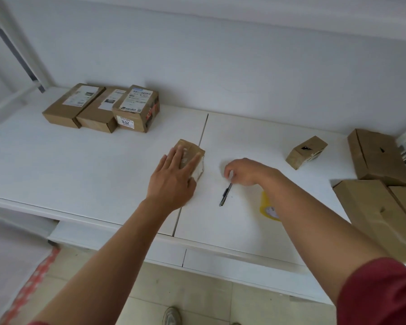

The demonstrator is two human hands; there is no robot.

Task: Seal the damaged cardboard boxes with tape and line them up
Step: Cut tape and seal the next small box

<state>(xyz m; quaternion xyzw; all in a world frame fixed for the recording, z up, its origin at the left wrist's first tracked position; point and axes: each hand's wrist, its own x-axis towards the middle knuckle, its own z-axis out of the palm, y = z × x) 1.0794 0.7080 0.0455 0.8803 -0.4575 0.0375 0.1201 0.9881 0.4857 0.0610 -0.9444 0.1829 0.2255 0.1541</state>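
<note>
The wide white tabletop point(80, 165) is carrying everything here, split by a dark seam running from the far side toward the person. At the right edge, a cluster of large plain brown cardboard boxes point(380, 214) is waiting, with another flat brown box point(377, 156) lying behind them. At the far left, 3 labelled brown cardboard boxes point(99, 109) are sitting side by side, touching, in a row against the wall; these are probably the finished ones. A small brown cardboard box with a dark tear in its top point(306, 152) is sitting alone, right of centre.

The small tape-wrapped cardboard box point(192, 156) is lying just left of the seam, its long axis pointing away from the person and leaning slightly right. The left hand point(174, 177) is pressing flat on its top with fingers straight, so it is the nearer hand by far; the finished row lies up and to the left of it, well apart. Any slide toward that row would be the left arm's job.

The right hand point(242, 172) is curling its fingers around the upper end of a slim dark utility knife point(225, 194), whose tip is resting on the table, though blur makes the grip hard to read. A yellow tape roll point(267, 208) is lying partly hidden under the right forearm.

No open container is showing its contents.
</note>
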